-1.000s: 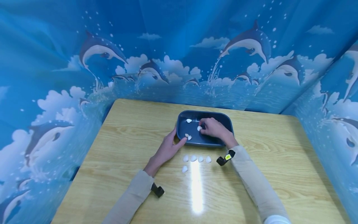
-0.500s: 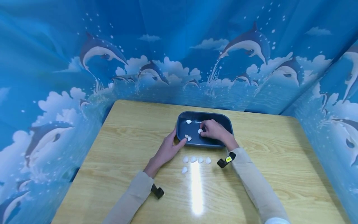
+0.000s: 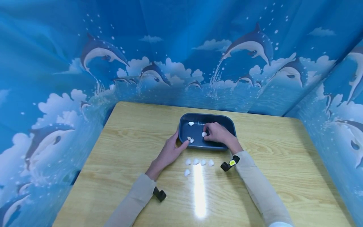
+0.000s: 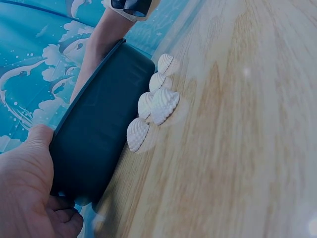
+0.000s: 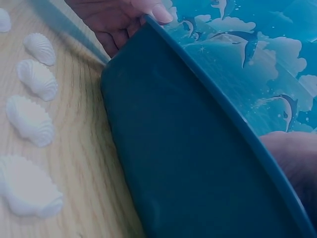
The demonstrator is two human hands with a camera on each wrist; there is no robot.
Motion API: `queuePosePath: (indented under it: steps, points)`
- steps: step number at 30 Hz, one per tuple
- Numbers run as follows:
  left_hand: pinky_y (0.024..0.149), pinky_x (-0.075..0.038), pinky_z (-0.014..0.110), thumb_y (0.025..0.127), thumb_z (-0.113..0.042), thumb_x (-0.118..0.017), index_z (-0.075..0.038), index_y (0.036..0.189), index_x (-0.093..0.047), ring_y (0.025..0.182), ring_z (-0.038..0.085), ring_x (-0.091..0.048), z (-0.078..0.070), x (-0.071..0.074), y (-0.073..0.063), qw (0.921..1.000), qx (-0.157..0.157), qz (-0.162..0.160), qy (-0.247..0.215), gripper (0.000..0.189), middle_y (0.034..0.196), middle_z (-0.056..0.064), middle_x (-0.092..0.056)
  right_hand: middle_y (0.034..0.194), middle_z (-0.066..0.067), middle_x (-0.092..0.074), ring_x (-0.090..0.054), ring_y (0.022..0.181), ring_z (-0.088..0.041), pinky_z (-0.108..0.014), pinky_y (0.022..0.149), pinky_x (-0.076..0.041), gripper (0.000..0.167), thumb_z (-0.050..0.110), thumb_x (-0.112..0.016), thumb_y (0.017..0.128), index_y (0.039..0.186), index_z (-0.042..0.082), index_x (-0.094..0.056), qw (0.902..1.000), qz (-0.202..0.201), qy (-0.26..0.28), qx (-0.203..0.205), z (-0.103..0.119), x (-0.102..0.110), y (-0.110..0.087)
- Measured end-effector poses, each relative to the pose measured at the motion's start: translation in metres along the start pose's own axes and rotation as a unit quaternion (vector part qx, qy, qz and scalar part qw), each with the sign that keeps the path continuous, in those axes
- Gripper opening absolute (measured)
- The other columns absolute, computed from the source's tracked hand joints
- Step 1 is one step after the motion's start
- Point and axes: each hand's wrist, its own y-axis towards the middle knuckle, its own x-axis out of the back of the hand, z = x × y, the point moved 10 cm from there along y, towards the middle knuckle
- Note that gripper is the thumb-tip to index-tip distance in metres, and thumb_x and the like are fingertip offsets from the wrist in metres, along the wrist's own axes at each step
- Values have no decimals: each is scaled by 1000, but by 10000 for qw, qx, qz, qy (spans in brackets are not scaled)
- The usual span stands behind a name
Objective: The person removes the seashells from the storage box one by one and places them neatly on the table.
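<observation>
Right hand (image 3: 216, 132) sits inside the dark blue rectangular plastic tray (image 3: 227, 121), fingers curled, pinching a small white ribbed seashell (image 3: 203, 134) at the fingertips, over the tray's middle. Left hand (image 3: 170, 151) grips the tray's near left corner, thumb on the rim, fingers curled against the outer wall; the left wrist view shows the same hold (image 4: 29, 198) on the tray wall (image 4: 99, 134).

Three more white shells in the tray: one near the far left corner (image 3: 191, 123), two touching each other at the near left (image 3: 190, 139), just beside the left thumb.

On the light wooden tabletop (image 3: 283, 157), just in front of the tray: four white ribbed shells in a row (image 3: 199, 162), a fifth one (image 3: 187, 172) nearer the person under the row's left end. Left wrist view shows these shells (image 4: 153, 106) close to the tray's outer wall, not touching it as far as I can tell. Right wrist view shows them too (image 5: 30, 119), beside the tray (image 5: 188, 163).

Beige sleeves on both arms (image 3: 255, 186), black wrist camera mounts (image 3: 229, 163). Blue dolphin-print curtain (image 3: 181, 47) surrounds the table.
</observation>
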Motion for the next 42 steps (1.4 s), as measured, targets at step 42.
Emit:
queuePosePath:
  steps: [42]
  points:
    - [126, -27, 42, 107, -40, -60, -21, 169, -13, 157, 16, -22, -1, 0, 0, 9999, -107, -30, 21, 80, 173, 0, -21, 64, 2, -49, -44, 55, -15, -29, 52, -32, 23, 26, -77, 89, 105, 11, -71, 9971, -690, 244, 226, 31, 25, -54]
